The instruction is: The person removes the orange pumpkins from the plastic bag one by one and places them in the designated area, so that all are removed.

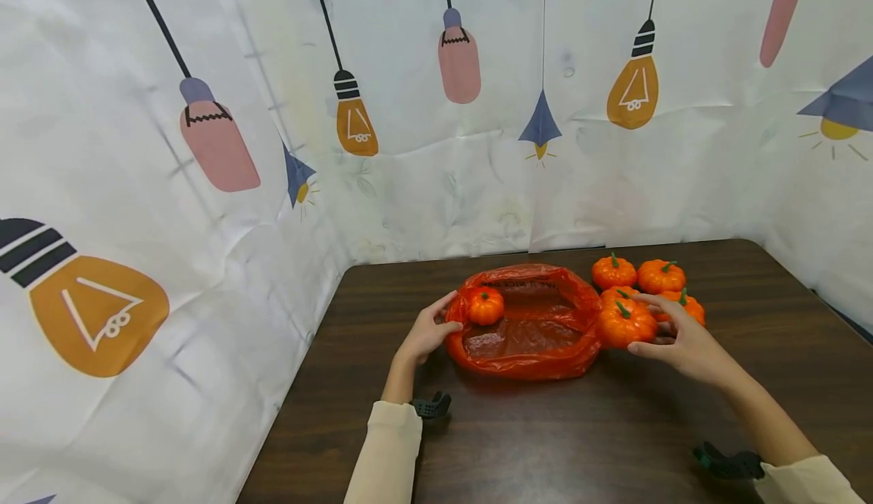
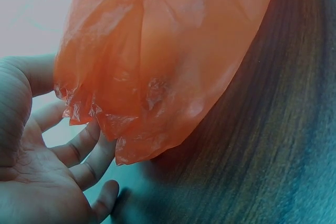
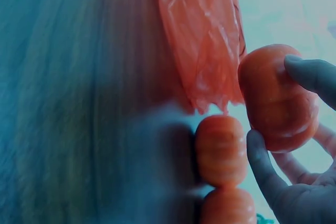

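Note:
An open red plastic bag [image 1: 525, 367] lies on the dark wooden table, with one small orange pumpkin [image 1: 486, 306] inside at its left. My left hand [image 1: 427, 331] grips the bag's left rim; in the left wrist view the thumb and fingers go to the crumpled edge of the bag [image 2: 157, 77]. Beside the bag's right rim, my right hand [image 1: 689, 345] holds another pumpkin [image 1: 624, 326] with a green stem. The right wrist view shows thumb and fingers around this pumpkin [image 3: 278, 100], raised off the table.
Several more pumpkins stand in a group right of the bag, among them one at the back left [image 1: 614, 271] and one at the back right [image 1: 660, 277]. A white curtain [image 1: 436, 186] printed with lamps hangs behind and beside the table [image 1: 546, 436].

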Motion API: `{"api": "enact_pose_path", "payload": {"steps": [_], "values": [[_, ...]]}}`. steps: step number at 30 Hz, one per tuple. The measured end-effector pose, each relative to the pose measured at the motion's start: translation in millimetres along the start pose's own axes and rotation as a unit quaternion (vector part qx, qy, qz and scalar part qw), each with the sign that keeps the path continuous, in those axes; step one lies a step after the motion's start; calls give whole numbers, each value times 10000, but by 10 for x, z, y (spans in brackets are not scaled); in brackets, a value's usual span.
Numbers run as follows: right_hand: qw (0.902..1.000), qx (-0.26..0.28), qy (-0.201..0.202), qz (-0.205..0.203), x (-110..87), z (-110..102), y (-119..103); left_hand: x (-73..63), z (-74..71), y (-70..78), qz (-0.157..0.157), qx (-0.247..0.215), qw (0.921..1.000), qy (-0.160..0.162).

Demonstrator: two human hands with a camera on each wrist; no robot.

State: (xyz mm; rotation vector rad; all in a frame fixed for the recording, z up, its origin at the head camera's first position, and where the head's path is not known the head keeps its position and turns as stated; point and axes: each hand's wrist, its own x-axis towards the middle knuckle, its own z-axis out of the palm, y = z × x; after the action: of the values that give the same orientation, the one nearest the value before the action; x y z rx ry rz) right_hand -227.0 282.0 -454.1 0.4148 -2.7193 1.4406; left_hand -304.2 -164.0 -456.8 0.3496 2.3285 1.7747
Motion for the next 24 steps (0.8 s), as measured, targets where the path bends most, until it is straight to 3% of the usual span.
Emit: {"api": "enact_pose_path", "payload": {"steps": [15,24], "values": [[9996,-284,18,58,-100,-100,243,-7,-23,15,-70,-40,9999,-119],[9988,-331,-328,169,-111,-146,291,-8,-17,20,-109,-92,9998,-133]]}}
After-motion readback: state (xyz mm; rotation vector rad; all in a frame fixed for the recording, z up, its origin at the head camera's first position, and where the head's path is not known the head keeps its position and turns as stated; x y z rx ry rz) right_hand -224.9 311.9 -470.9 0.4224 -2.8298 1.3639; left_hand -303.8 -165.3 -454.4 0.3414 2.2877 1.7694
